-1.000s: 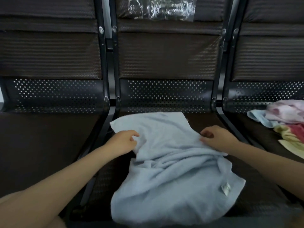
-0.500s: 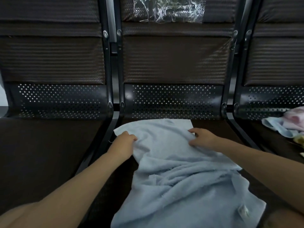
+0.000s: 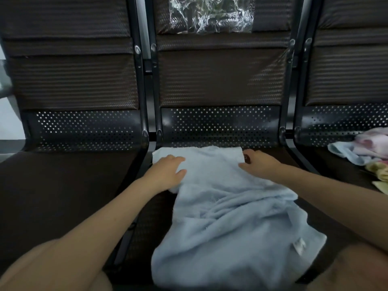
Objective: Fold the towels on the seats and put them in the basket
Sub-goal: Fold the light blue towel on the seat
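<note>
Pale blue towel (image 3: 220, 206) lies on the middle seat (image 3: 273, 152) of the dark bench, far edge drawn up near the perforated back panel (image 3: 220, 124), near end rumpled and hanging toward the viewer. Left hand (image 3: 168, 175) rests on the far left corner, fingers laid flat, pressing and holding nothing; likely pinning the cloth so it does not slide. Right hand (image 3: 260, 164) is at the far right corner, fingers curled at the hem; grip reads as pinching that corner, probably to pull the edge straight. Judgement: spreading step, fold not yet begun. Other towels (image 3: 365, 148), pink, blue and yellow, sit piled on the right seat. Basket not in view. Crinkled clear plastic (image 3: 212, 13) on the backrest.
</note>
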`<state>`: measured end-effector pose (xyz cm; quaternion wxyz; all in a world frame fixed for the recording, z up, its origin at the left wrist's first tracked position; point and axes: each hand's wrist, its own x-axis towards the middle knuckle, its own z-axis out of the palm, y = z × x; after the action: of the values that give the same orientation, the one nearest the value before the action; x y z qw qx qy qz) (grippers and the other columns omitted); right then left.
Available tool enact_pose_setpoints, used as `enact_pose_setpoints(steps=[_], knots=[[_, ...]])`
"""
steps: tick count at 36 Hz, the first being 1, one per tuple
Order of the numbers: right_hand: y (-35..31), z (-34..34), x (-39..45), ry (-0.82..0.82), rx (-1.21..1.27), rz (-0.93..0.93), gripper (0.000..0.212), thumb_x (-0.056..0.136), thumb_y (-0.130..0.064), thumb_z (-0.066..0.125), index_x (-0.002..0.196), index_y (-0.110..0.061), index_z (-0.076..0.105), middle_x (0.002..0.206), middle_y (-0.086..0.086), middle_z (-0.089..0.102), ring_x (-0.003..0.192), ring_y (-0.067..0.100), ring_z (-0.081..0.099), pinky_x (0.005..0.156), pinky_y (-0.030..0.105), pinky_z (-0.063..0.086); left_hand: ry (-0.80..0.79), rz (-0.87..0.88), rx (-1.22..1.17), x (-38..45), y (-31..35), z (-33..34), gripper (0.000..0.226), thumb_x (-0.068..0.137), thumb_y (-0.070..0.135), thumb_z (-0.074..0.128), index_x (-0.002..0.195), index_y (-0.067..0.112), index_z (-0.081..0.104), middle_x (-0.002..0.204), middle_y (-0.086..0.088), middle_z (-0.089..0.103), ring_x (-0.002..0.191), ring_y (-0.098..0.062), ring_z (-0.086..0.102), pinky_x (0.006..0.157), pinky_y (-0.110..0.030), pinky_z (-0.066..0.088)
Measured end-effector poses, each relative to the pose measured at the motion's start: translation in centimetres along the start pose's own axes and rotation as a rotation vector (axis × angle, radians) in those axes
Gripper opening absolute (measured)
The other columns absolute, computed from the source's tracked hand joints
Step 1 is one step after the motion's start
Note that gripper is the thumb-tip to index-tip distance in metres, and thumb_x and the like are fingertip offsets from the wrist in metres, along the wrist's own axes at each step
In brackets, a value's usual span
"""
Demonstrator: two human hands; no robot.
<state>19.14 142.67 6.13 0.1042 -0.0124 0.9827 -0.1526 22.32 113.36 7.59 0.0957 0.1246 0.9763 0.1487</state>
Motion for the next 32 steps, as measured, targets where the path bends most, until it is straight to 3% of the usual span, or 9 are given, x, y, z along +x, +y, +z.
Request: enact_pose_setpoints(steps=[3, 7, 11, 15, 18, 21, 23, 27, 32], knots=[[-0.8, -1.0, -2.7, -0.015, 0.042, -0.06, 0.063, 0.095, -0.042, 0.055, 0.147, -0.014, 0.034, 0.134, 0.011, 0.052, 0.114, 0.027, 0.054, 0.081, 0.026, 0.038, -0.052, 0.159, -0.022, -2.9, 3.8, -0.5, 0.037, 0.1, 0.036, 0.044, 0.134, 0.026, 0.053, 0.13, 0.004, 0.058, 0.107, -0.011, 0.055, 0.085, -0.024, 0.043], [-1.4, -2.1, -7.4, 0.028, 0.117, -0.19, 0.051, 0.093, -0.036, 0.061, 0.139, -0.021, 0.046, 0.112, -0.001, 0.06, 0.094, 0.013, 0.054, 0.077, 0.022, 0.04, -0.116, 0.37, 0.029, -7.6, 7.7, 0.6, 0.029, 0.096, 0.042, 0.049, 0.12, 0.033, 0.063, 0.107, 0.013, 0.066, 0.082, 0.0, 0.052, 0.075, -0.022, 0.044], [-1.2, -2.3, -12.6, -0.064, 0.241, -0.281, 0.029, 0.09, -0.032, 0.065, 0.119, -0.028, 0.062, 0.091, -0.01, 0.063, 0.081, 0.005, 0.058, 0.068, 0.014, 0.044, -0.145, 0.491, 0.109, -11.5, 8.4, 2.2, 0.048, 0.09, 0.053, 0.055, 0.134, 0.036, 0.05, 0.119, 0.01, 0.054, 0.109, -0.008, 0.048, 0.092, -0.029, 0.043], [0.9, -0.5, -16.6, -0.21, 0.112, -0.396, 0.042, 0.083, -0.037, 0.072, 0.123, -0.035, 0.06, 0.115, -0.017, 0.06, 0.103, -0.006, 0.052, 0.091, 0.01, 0.037, -0.184, 0.339, 0.291, -11.7, 5.8, 3.1, 0.079, 0.085, 0.054, 0.06, 0.15, 0.04, 0.018, 0.143, 0.002, 0.03, 0.131, -0.022, 0.031, 0.101, -0.035, 0.038], [3.0, 0.9, -17.8, -0.208, -0.103, -0.49, 0.051, 0.083, -0.05, 0.068, 0.132, -0.044, 0.051, 0.131, -0.021, 0.041, 0.123, -0.005, 0.032, 0.1, 0.009, 0.022, -0.223, 0.269, 0.086, -10.8, 4.1, 3.1, 0.065, 0.087, 0.04, 0.064, 0.145, 0.042, 0.033, 0.121, 0.007, 0.049, 0.114, -0.015, 0.05, 0.09, -0.024, 0.041], [4.3, 1.0, -17.5, -0.193, -0.028, -0.46, 0.038, 0.086, -0.047, 0.066, 0.122, -0.054, 0.054, 0.118, -0.022, 0.047, 0.11, -0.004, 0.042, 0.098, 0.02, 0.037, -0.25, 0.237, -0.226, -10.0, 2.7, 2.4, 0.043, 0.087, 0.027, 0.069, 0.126, 0.041, 0.056, 0.11, 0.032, 0.057, 0.103, 0.012, 0.052, 0.086, -0.003, 0.038], [4.6, 1.0, -17.0, -0.191, -0.009, -0.437, 0.036, 0.087, -0.041, 0.067, 0.121, -0.05, 0.057, 0.109, -0.019, 0.05, 0.105, 0.001, 0.05, 0.095, 0.026, 0.043, -0.217, 0.163, -0.443, -9.4, 1.8, 1.7, 0.034, 0.086, 0.024, 0.072, 0.111, 0.043, 0.061, 0.103, 0.037, 0.062, 0.1, 0.017, 0.054, 0.081, -0.004, 0.041], [4.2, 1.3, -16.0, -0.176, -0.042, -0.457, 0.042, 0.091, -0.039, 0.062, 0.132, -0.039, 0.053, 0.116, -0.015, 0.051, 0.108, 0.002, 0.05, 0.095, 0.023, 0.042, 0.058, -0.025, -0.64, -7.6, 0.0, 1.0, 0.03, 0.087, 0.019, 0.07, 0.115, 0.03, 0.063, 0.114, 0.015, 0.063, 0.107, -0.005, 0.058, 0.081, -0.012, 0.044], [2.0, 1.0, -14.4, -0.139, -0.081, -0.42, 0.046, 0.095, -0.042, 0.054, 0.139, -0.032, 0.045, 0.115, -0.012, 0.051, 0.105, 0.007, 0.051, 0.089, 0.023, 0.043, 0.2, -0.074, -0.241, -6.8, -0.6, 1.2, 0.055, 0.088, 0.018, 0.067, 0.139, 0.02, 0.049, 0.133, -0.01, 0.049, 0.124, -0.023, 0.045, 0.099, -0.027, 0.037]])
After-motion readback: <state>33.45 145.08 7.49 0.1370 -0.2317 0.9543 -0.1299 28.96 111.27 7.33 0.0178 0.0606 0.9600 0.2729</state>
